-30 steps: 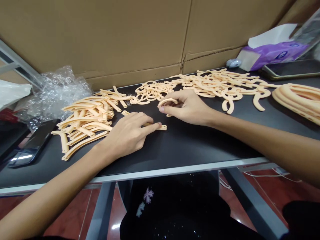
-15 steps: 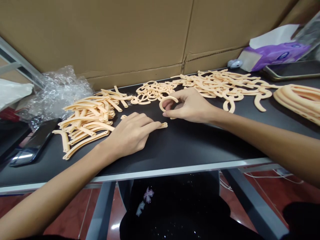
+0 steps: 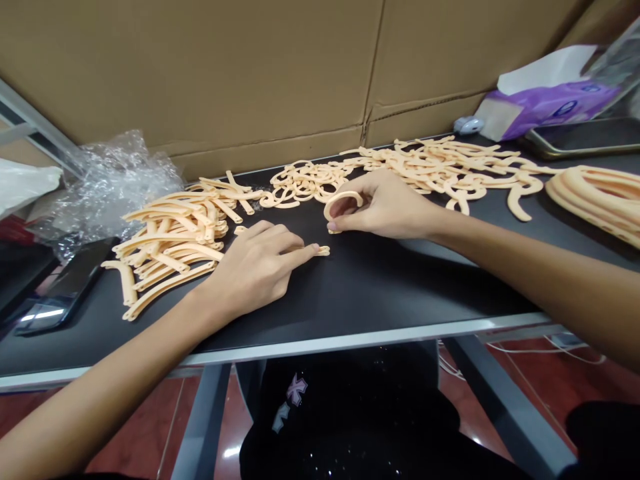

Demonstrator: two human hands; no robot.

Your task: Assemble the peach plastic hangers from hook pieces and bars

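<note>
My left hand (image 3: pixel 265 263) is closed over a slim peach plastic strip (image 3: pixel 324 251) on the black tabletop. The strip's holed end sticks out past my index finger, and the middle of it is hidden under the hand. Between thumb and fingers, my right hand (image 3: pixel 385 205) pinches a curved peach plastic hook (image 3: pixel 334 205) just above the table, its round bend facing left. The two pieces are apart. Left of my left hand lies a heap of similar slightly bent strips (image 3: pixel 170 240). Behind my right hand spreads a pile of curved hooks (image 3: pixel 440 163).
Smaller peach rings (image 3: pixel 305 181) lie at the back middle. Stacked peach loop-shaped pieces (image 3: pixel 600 200) sit at the right. A dark phone (image 3: pixel 70 287) and crumpled clear plastic (image 3: pixel 120 180) are at the left; a purple tissue pack (image 3: pixel 555 110) is back right. Cardboard (image 3: pixel 225 73) stands behind.
My right hand has shifted slightly right and turned the hook a little. My left hand stays on the strip with hardly any movement. The view has moved slightly.
</note>
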